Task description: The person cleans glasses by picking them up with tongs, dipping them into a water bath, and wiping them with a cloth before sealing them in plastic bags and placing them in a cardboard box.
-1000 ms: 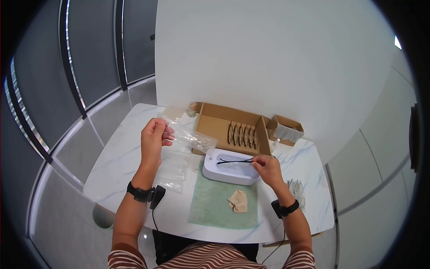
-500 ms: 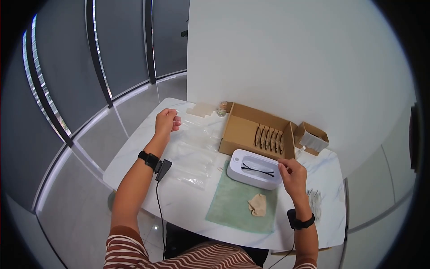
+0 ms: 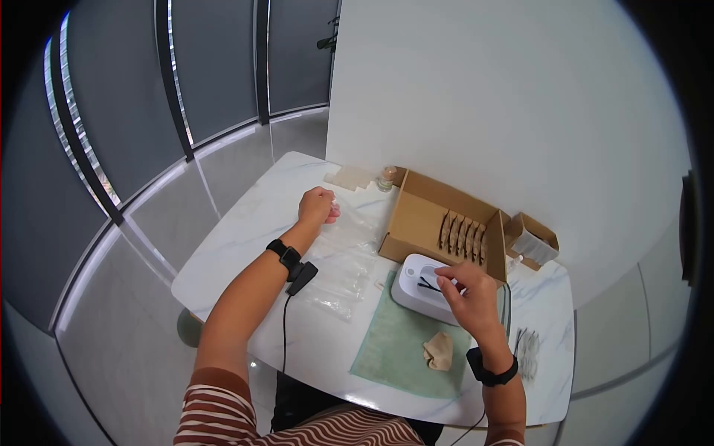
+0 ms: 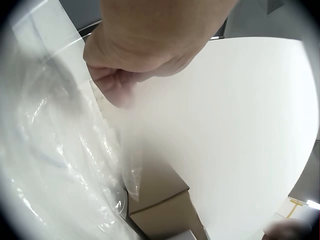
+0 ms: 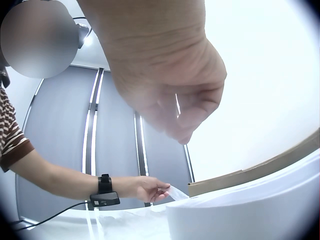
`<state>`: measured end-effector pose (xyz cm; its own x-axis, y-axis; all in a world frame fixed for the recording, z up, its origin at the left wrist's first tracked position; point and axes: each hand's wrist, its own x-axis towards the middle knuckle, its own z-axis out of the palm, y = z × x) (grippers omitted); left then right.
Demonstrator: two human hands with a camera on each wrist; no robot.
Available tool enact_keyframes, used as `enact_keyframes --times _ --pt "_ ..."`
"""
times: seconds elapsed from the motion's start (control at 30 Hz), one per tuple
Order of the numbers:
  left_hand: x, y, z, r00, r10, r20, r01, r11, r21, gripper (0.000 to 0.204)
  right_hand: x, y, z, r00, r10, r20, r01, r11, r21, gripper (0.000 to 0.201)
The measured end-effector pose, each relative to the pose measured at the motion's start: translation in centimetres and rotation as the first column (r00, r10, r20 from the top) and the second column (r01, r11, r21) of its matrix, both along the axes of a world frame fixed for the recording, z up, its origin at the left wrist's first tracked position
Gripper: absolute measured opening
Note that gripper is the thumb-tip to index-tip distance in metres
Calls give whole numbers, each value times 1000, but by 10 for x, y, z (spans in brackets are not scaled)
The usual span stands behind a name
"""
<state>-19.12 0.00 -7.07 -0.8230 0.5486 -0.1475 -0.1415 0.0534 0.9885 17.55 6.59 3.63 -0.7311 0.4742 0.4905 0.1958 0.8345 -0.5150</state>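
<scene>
My left hand (image 3: 318, 207) pinches the edge of a clear plastic bag (image 5: 177, 193) above the left part of the table. More clear plastic bags (image 3: 338, 271) lie below it. My right hand (image 3: 470, 296) hovers over the right end of a white cleaner tub (image 3: 416, 299), fingers loosely curled, with nothing visible between them in the right wrist view. A pair of black-framed glasses (image 3: 427, 285) lies in the tub, partly hidden behind the right hand. Under and in front of the tub is a green mat (image 3: 394, 357), with a crumpled beige cloth (image 3: 439, 351) on it.
Behind the tub stands a shallow cardboard box (image 3: 416, 215) with several brown items (image 3: 461, 236) in a row. A smaller box (image 3: 529, 239) and a small bottle (image 3: 515, 262) are right of it. Thin-framed items (image 3: 528, 353) lie at the right; a jar (image 3: 387, 178) stands at the back.
My right hand has let go of the glasses, which now lie in the tub, and has lifted over its right end. The left hand still holds the plastic; the head view has shifted left.
</scene>
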Motion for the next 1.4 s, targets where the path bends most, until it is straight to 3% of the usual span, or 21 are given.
enact_keyframes --times 0.1,0.13,0.17,0.2,0.27,0.37,0.47,0.5,0.57,0.67,0.73,0.77,0.83,0.97,1.07,1.17,1.23,1.33,1.4 --pt "-5 -2 -4 995 -40 -90 31 995 -99 26 2 1 -5 1000 3 22 -3 1000 -18 13" --pt "-12 -5 -1 927 -164 -336 27 926 -377 33 4 1 -5 999 0 46 1 1000 -17 13" --pt "-16 -7 1 788 -340 -513 -58 789 -611 41 5 2 -5 999 -6 44 7 1000 -22 13" --pt "-11 -11 6 785 -346 -514 -56 787 -614 41 6 3 -6 999 -8 39 8 1000 -19 13" --pt "-1 -22 17 608 -458 -648 -181 715 -676 54 8 2 -6 1000 -13 28 13 1000 -19 14" --pt "8 -29 47 612 -537 -580 -168 629 -759 57 13 0 -3 1000 -15 -1 15 1000 -20 13" --pt "7 -31 59 548 -544 -636 -244 623 -743 54 28 -1 3 999 -31 -8 31 999 -31 13" --pt "6 -30 64 534 -521 -666 -258 650 -715 51 34 -2 6 999 -41 -17 40 999 -31 13" --pt "14 -36 76 390 -386 -836 -282 814 -508 39 48 -3 8 997 -77 -29 75 996 -43 12" --pt "45 -35 114 436 -330 -837 -169 884 -437 34 71 0 9 993 -75 -86 70 996 -61 11" --pt "68 -31 127 592 -68 -803 -66 989 -132 32 91 -1 11 990 -104 -92 95 991 -91 11" --pt "81 -30 131 589 -77 -805 -51 990 -132 32 100 -2 11 989 -112 -95 100 988 -120 11" --pt "111 -29 135 678 58 -732 84 984 156 30 121 -1 11 982 -162 -96 146 977 -154 11" --pt "162 -29 123 647 51 -761 163 965 204 31 157 -6 17 965 -252 -71 238 958 -162 11" --pt "182 -28 107 642 -57 -765 257 955 145 31 184 -8 21 942 -337 -5 332 931 -148 14" --pt "180 -16 86 727 -112 -678 337 918 208 32 209 -5 22 887 -441 141 457 881 -123 18" --pt "184 -11 86 843 -73 -533 285 901 328 30 221 1 16 842 -493 218 523 845 -110 20" --pt "189 -7 90 903 -93 -419 254 903 347 26 225 13 1 859 -456 230 487 868 -97 18" --pt "189 3 85 871 -69 -487 286 876 387 25 223 18 -9 844 -462 271 492 869 -53 19"
